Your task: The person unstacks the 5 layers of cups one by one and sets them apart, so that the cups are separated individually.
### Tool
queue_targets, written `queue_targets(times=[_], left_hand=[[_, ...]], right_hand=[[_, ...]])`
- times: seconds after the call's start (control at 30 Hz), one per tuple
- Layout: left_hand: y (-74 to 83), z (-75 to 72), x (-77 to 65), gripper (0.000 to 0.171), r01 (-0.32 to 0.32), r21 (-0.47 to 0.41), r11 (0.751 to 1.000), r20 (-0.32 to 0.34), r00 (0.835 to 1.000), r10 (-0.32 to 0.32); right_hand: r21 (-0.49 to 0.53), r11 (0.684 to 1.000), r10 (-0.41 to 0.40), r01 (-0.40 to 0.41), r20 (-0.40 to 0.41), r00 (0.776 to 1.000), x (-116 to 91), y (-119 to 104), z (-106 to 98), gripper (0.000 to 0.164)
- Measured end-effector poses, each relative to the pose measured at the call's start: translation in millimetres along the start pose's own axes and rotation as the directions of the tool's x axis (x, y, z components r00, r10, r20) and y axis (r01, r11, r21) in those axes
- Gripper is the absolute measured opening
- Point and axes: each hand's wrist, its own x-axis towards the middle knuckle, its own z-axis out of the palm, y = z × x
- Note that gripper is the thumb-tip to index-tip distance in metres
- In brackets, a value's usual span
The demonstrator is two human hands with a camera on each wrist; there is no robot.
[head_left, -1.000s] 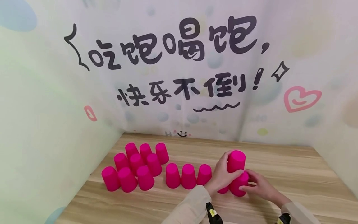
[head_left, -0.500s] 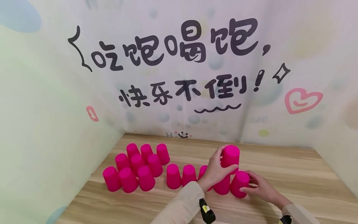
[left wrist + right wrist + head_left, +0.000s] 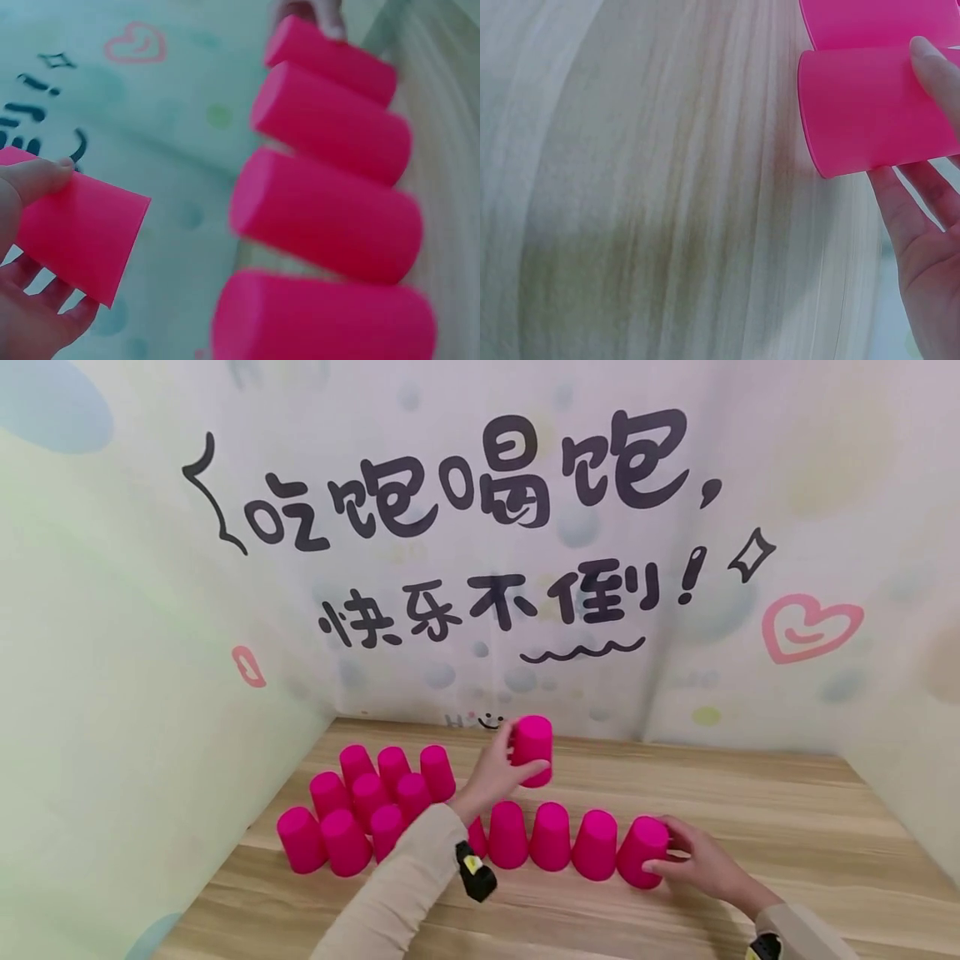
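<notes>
My left hand (image 3: 497, 772) grips an upside-down pink cup (image 3: 534, 750) between thumb and fingers, raised behind and above the front row. In the left wrist view, this same cup (image 3: 82, 232) hangs well apart from the row. The right hand (image 3: 701, 860) has its thumb and fingers round the rightmost row cup (image 3: 643, 853), which stands mouth-down on the table. Seen from the right wrist, that cup (image 3: 877, 109) sits against its neighbour. To its left stand several more pink cups (image 3: 551, 837) in a line; the left forearm partly covers the leftmost one.
At the left of the wooden table (image 3: 750, 793), a block of inverted pink cups (image 3: 327, 797) stands in rows of three, partly behind the left sleeve (image 3: 405, 877). A printed curtain (image 3: 420, 685) closes off the back and sides.
My left hand lifted its cup off the top of the rightmost row cup and carried it leftward and back, uncovering the row's right part. The right hand has stayed on the rightmost cup.
</notes>
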Motion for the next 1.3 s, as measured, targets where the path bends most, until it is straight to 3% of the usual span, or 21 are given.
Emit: queue_targets(times=[0.2,0.4,0.63,0.8,1.3], left_hand=[[-6.8,-43.7,5.2,0.063,0.043,0.087,0.995,-0.017,0.999,-0.042],[-27.3,-67.9,1.8,0.065,0.151,0.161,0.975,-0.012,0.988,-0.151],[-54.7,-69.3,-2.8,0.061,0.235,0.247,0.940,-0.035,0.972,-0.233],[-64.1,-66.6,-2.6,0.061,0.236,0.264,0.935,-0.036,0.971,-0.235],[-79.8,-61.6,3.3,0.061,0.173,0.323,0.930,0.045,0.979,-0.198]], right_hand=[[0.005,1.000,0.023,-0.023,0.005,1.000,0,-1,0,0.057],[0.011,1.000,0.019,-0.019,0.017,1.000,0,-2,-1,0.056],[0.006,0.999,0.032,-0.032,0.019,0.999,-1,-5,-2,0.056],[0.002,0.999,0.035,-0.035,0.017,0.999,-1,-4,-1,0.056],[-0.013,1.000,0.028,-0.028,0.002,1.000,-2,-1,2,0.053]])
